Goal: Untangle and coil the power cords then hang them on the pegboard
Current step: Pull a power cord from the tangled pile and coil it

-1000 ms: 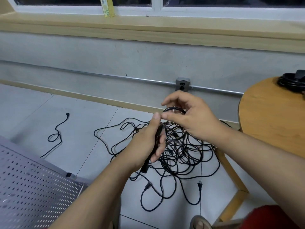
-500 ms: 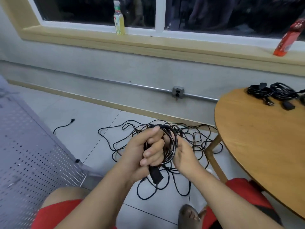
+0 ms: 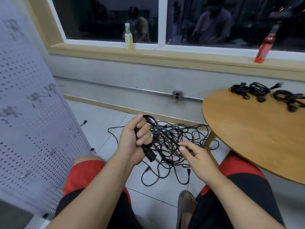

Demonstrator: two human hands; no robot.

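A coil of black power cord is gripped in the left hand, whose fingers are curled round the gathered loops. The coil is held in the air between the knees, above the tiled floor, and its black connector hangs out below the fist. The right hand is held just to the right of the coil with its fingers loosely bent. Its thumb and forefinger are brought close together at a strand running down from the coil (whether that strand is actually pinched cannot be told). The other cords are left in a black tangle on the floor beneath both hands, spread as far as the table leg. Three coiled cords are laid side by side along the far edge of the round wooden table, towards its right side. The pegboard, a grey perforated panel, is stood at the left, and small fittings are seen on it, too blurred to be identified. A single plug end lies on the floor close to the pegboard's lower edge. On the windowsill a yellow-green bottle is stood near the middle and a red bottle towards the right end. A wall outlet is mounted low on the wall behind the tangle.
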